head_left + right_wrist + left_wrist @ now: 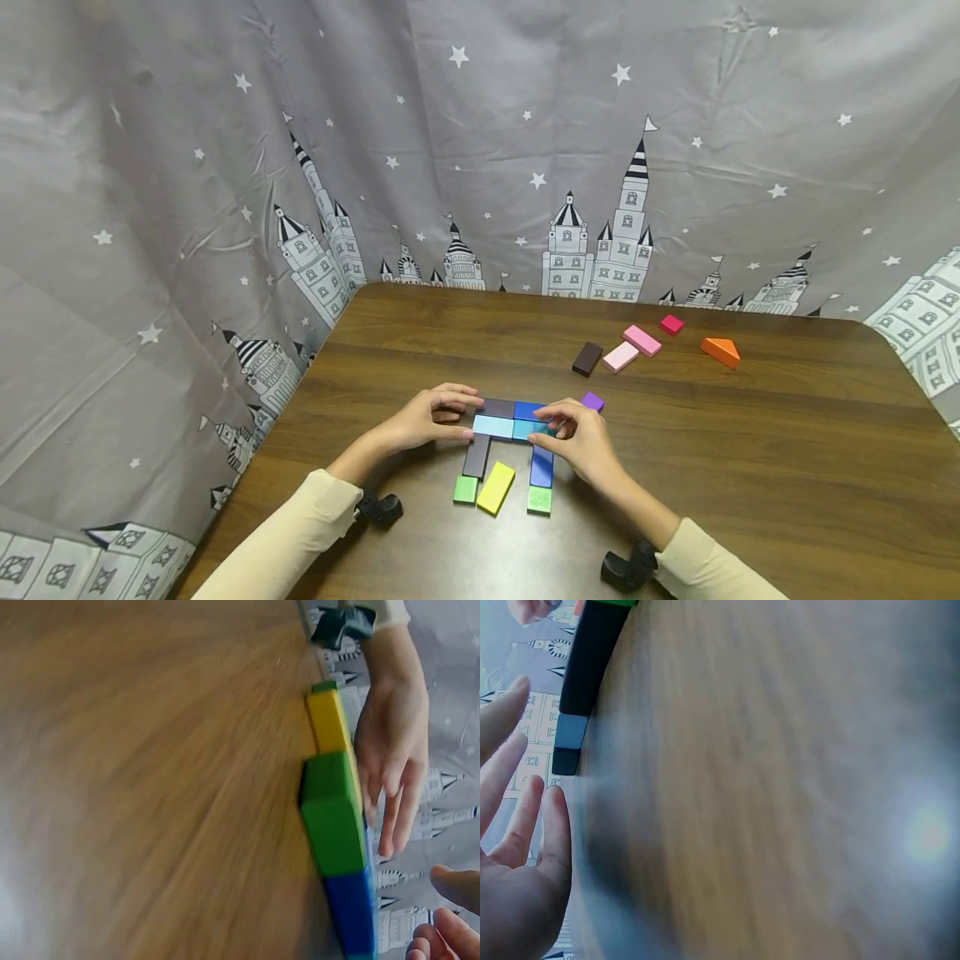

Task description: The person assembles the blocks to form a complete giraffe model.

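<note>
Flat blocks form a figure on the table. At its top lie a dark grey block (497, 407) and a blue block (528, 408), above a pale blue block (493, 427) and a sky blue block (522, 429). A grey leg (477, 457) and a blue leg (542, 468) run down to green blocks (465, 490). Between the legs, a yellow block (497, 488) lies slanted. My left hand (431, 419) is at the left ends of the top rows, fingers loosely extended. Over their right ends hovers my right hand (581, 433), thumb and forefinger apart, other fingers bent.
A purple block (592, 402) lies just beyond the right hand. Farther back are a dark brown block (587, 358), two pink blocks (621, 357), a red block (671, 325) and an orange triangle (721, 352). A castle-print curtain (480, 167) hangs behind the table (787, 467).
</note>
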`<state>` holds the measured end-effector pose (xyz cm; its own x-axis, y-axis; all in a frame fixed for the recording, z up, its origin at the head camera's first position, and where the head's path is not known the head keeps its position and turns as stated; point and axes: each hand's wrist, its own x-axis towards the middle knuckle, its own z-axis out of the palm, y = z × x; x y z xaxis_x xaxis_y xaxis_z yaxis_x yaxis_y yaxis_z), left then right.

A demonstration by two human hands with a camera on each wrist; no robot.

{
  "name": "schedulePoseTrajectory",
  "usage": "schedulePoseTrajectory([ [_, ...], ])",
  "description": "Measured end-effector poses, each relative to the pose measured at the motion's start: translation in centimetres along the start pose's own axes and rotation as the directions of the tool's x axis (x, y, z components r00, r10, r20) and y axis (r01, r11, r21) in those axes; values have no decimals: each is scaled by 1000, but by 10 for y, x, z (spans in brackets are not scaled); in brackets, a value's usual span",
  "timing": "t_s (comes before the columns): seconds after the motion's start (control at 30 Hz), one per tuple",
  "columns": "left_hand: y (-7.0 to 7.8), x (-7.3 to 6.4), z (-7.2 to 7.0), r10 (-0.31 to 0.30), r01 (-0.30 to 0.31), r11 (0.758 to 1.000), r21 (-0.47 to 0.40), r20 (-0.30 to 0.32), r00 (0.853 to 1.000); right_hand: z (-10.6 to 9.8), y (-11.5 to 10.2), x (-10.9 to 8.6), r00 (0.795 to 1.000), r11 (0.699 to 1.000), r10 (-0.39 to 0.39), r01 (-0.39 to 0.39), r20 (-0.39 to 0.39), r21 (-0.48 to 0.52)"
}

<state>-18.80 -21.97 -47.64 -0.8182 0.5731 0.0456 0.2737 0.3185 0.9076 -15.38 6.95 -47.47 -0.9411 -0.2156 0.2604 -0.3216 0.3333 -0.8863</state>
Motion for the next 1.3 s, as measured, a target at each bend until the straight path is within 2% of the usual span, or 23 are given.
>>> schedulePoseTrajectory([
  [0.13, 1, -12, -2, 19, -20, 1000, -13, -40, 999, -5, 7, 1, 1000, 1000, 17, -17, 1, 14],
  [0.23, 4, -24, -3, 11, -13, 1000, -26, -56, 998, -7, 11, 2, 999, 999, 35, -36, 13, 22],
  [0.4, 9, -41, -2, 4, -7, 998, -60, -48, 999, -10, 14, 2, 998, 998, 55, -55, 28, 9],
  [0.6, 12, -55, 5, -14, 12, 998, -65, -28, 1000, -11, 18, 2, 998, 1000, 22, -21, 54, -6],
  [0.9, 8, -63, 19, -9, 7, 997, -73, -14, 1000, -10, 22, 2, 997, 1000, -3, 3, 79, -8],
  [1.3, 17, -63, 24, -60, 61, 998, -23, 19, 998, -12, 22, 2, 994, 1000, -15, 17, 110, -17],
])
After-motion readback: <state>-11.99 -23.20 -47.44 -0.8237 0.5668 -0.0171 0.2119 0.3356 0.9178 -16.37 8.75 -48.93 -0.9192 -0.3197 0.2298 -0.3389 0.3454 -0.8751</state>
